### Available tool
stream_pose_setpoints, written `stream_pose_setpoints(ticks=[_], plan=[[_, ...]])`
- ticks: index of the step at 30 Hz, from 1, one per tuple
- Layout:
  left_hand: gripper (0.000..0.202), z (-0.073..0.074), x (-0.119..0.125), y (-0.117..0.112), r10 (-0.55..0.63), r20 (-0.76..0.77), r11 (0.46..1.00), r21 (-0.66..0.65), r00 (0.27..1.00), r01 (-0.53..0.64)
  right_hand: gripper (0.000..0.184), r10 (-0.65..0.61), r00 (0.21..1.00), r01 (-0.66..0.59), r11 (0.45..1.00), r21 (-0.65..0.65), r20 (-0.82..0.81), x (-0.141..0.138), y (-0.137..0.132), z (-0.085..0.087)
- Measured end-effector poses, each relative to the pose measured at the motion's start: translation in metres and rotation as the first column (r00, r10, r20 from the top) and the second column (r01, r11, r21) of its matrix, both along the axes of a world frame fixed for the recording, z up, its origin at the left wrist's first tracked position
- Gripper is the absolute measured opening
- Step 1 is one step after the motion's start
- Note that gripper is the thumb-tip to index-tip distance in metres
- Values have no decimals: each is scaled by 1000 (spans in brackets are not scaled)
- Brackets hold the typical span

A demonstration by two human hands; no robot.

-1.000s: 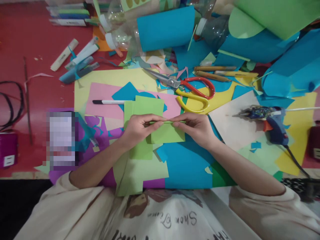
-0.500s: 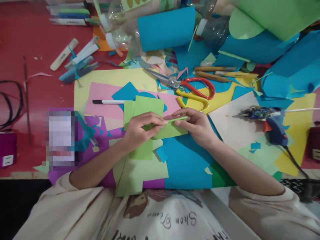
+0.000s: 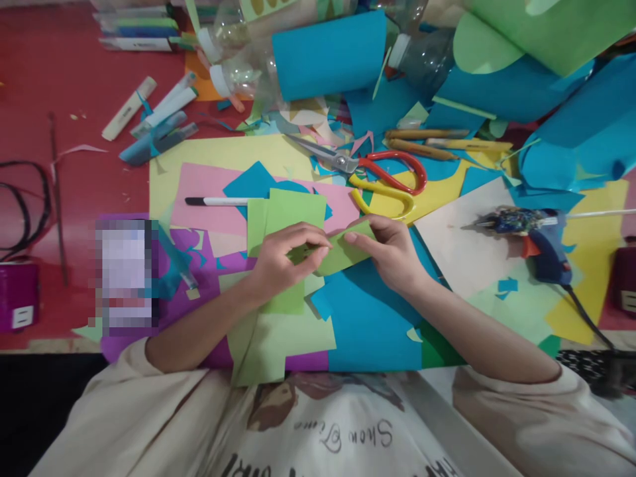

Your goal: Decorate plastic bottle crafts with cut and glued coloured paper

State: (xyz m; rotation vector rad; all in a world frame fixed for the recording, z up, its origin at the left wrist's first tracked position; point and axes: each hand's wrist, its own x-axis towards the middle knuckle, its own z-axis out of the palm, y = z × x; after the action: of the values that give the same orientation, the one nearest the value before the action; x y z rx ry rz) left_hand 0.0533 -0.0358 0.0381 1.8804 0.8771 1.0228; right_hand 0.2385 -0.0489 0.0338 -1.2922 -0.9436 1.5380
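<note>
A small piece of light green paper [image 3: 348, 249] is held up in front of me, tilted over the blue sheet. My right hand [image 3: 392, 252] pinches its right side, thumb on the near face and fingers behind. At the paper's left edge, my left hand [image 3: 285, 255] is closed, its thumb and fingertips nearly meeting at the border. Beneath the left hand lie more light green pieces [image 3: 298, 209], partly hidden by it. A black-capped white marker [image 3: 218, 201] pokes out from under them. Red-and-yellow-handled scissors [image 3: 342, 161] lie just beyond my hands.
A blue glue gun [image 3: 549, 255] rests at the right with its cord trailing toward me. Plastic bottles [image 3: 243, 78], rolled blue paper [image 3: 330, 56], and scraps crowd the far side. Markers [image 3: 129, 108] and a blurred phone [image 3: 124, 275] are at the left. Yellow-brown pencils [image 3: 427, 142] lie beyond the scissors.
The green paper has turned from nearly edge-on, with a folded-looking upper edge, to show a broader face. My right thumb now lies across it. Both hands stay in about the same place.
</note>
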Motion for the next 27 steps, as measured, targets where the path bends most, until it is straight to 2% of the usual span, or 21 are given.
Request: stream_pose_setpoints(ticks=[4, 6, 9, 11, 15, 17, 22, 27], plan=[[3, -3, 0, -2, 51, 30, 982, -184, 998, -45, 25, 4, 998, -6, 1000, 30, 63, 2, 2, 1], [15, -5, -1, -2, 82, 43, 946, -318, 996, -64, 27, 5, 996, -10, 998, 55, 89, 3, 4, 2], [29, -4, -2, 0, 37, 8, 887, -461, 999, -29, 25, 15, 997, -19, 999, 49, 81, 4, 6, 3], [31, -4, -2, 1, -7, -24, 867, -499, 1000, -6, 25, 15, 999, -15, 1000, 3, 45, 4, 6, 3], [27, -4, -1, 0, 29, -14, 911, -412, 999, -32, 28, -21, 995, 8, 991, -132, -95, -3, 3, 5], [25, -4, 1, -2, 70, 6, 935, -350, 998, -63, 30, -58, 989, 36, 987, -159, -136, -9, 0, 5], [24, -6, 3, -5, 116, 0, 956, -272, 993, -112, 37, -106, 994, 104, 993, -57, -33, -22, -7, 1], [23, -6, 3, -8, 65, 9, 955, -292, 998, -59, 37, -78, 996, 79, 997, -14, 35, -19, -7, 3]])
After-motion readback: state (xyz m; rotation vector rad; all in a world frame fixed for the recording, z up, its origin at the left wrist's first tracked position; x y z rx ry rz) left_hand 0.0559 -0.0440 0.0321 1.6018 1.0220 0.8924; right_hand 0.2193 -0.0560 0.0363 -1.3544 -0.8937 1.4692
